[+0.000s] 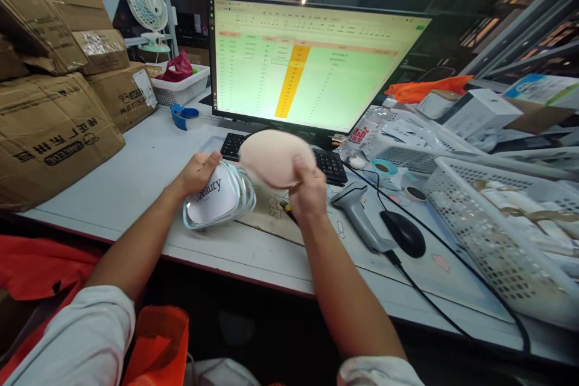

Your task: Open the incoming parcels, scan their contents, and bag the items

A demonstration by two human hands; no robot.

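My left hand [197, 176] grips a clear-sided case [211, 198] with pale blue edging and a white face printed with "Beauty". It is tilted just over the front of the desk. My right hand [308, 188] is closed on the near right edge of a beige rounded pad [275, 158], slightly blurred, with the thumb on top. The pad is raised in front of the keyboard [331, 167] and hides its middle part. The case and the pad are close together but apart.
A monitor [307, 66] showing a spreadsheet stands behind. To the right are a grey barcode scanner [362, 220], a black mouse [403, 233], cables and a white perforated basket [488, 241]. Cardboard boxes [54, 132] pile up at left, near a blue tape dispenser [185, 116].
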